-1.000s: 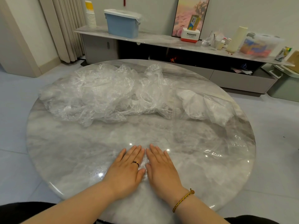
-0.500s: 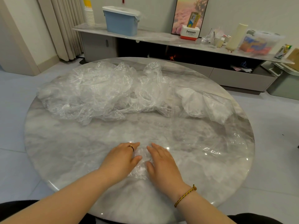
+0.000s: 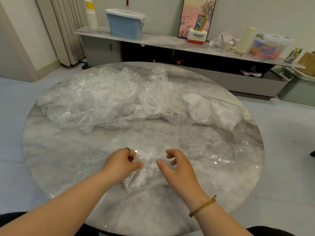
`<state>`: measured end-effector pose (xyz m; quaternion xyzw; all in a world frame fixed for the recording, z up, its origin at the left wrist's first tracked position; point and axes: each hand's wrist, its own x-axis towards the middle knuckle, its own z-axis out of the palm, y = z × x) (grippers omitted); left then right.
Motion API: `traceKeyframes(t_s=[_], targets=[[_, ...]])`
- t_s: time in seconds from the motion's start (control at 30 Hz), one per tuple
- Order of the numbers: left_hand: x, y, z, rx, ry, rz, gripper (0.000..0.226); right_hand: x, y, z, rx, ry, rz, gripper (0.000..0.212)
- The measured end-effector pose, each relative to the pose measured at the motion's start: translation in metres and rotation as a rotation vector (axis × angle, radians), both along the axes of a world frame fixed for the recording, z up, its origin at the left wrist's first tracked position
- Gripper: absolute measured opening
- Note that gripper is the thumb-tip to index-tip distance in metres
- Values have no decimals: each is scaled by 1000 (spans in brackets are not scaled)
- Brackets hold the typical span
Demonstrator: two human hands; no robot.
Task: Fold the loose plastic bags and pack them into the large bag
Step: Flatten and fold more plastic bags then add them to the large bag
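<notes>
A round marble table (image 3: 68, 159) is seen from above, with both bare forearms reaching in over its near edge.

Left hand (image 3: 121, 163): the fingers are curled and, with the thumb, are closed in a pinch on a small bag (image 3: 143, 171) of clear, crumpled plastic. A dark ring (image 3: 127, 149) is worn on one finger.

Right hand (image 3: 177, 167): the fingers are loosely half-curled and nothing is held in them. The thumb is stretched towards the small bag; whether it touches the plastic cannot be told. A braided bracelet (image 3: 202, 206) is worn on the wrist.

The small bag is located between the two hands, near the near edge of the table. Its lower part lies on the marble.

A heap of loose bags (image 3: 95, 99), clear and unfolded, is spread along the far-left part of the table, reaching almost to the left edge.

The large bag (image 3: 221, 147), clear and lying flat, is located at the right side of the table and reaches the right edge. White folded bags (image 3: 209, 109) are seen inside it, at its far end. It lies just beside the heap.

Behind the table, a blue bin (image 3: 125, 25) and a stack of paper cups (image 3: 91, 15) are noted on a long shelf (image 3: 162, 41).
</notes>
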<state>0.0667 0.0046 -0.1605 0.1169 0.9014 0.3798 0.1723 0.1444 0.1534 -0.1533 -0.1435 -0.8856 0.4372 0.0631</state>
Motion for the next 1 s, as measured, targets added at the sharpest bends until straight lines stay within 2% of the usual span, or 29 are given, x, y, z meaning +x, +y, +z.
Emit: traceKeyframes(t_s=[0.1,0.17,0.33,0.43,0.5,0.63,0.73,0.87,1.0], targets=[[1,1,9,330,-104,131,16,2,-7,4,-256,-98,-75,55],[5,5,16,467,-138,142,13,1,-9,6,-427,-150,-109,51],[17,11,24,522,-176,102,8,-2,-3,11,-645,-55,-108,16],[17,15,28,513,-218,63,20,-4,8,16,-702,8,-153,12],[17,22,31,499,-186,31,22,-5,18,17,-682,16,-214,17],[10,38,33,355,103,-61,19,-3,44,28,-684,29,-249,11],[-3,58,29,193,276,-202,15,-3,65,40,-759,77,-275,24],[-12,97,25,-120,397,-354,36,-6,84,45,-807,120,-387,24],[-22,123,20,-344,455,-373,43,-6,101,39,-829,149,-503,25]])
